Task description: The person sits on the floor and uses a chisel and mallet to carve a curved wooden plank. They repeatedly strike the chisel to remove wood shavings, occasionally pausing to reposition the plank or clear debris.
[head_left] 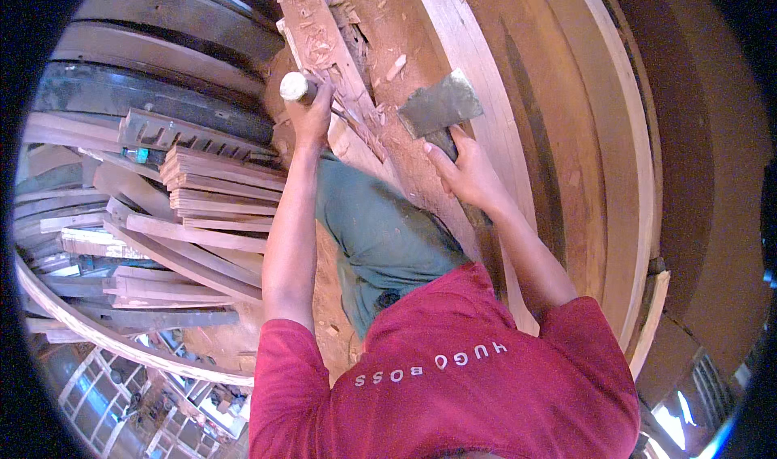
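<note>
My left hand is wrapped round the handle of a chisel, whose pale, worn butt end shows above the fist. The chisel's dark shaft slants down toward a wooden plank strewn with chips; whether its tip touches the wood is hard to tell. To the right, my right hand grips the short handle of a mallet with a broad, grey, block-like head. The mallet head is raised, apart from the chisel. My leg in green trousers lies beside the plank's near end.
Shavings and chips litter the sawdust-covered ground. Long pale boards run along the right. On the left are a stack of short wooden slats, a slotted wooden piece and curved timbers. Dark beams lie at the far left.
</note>
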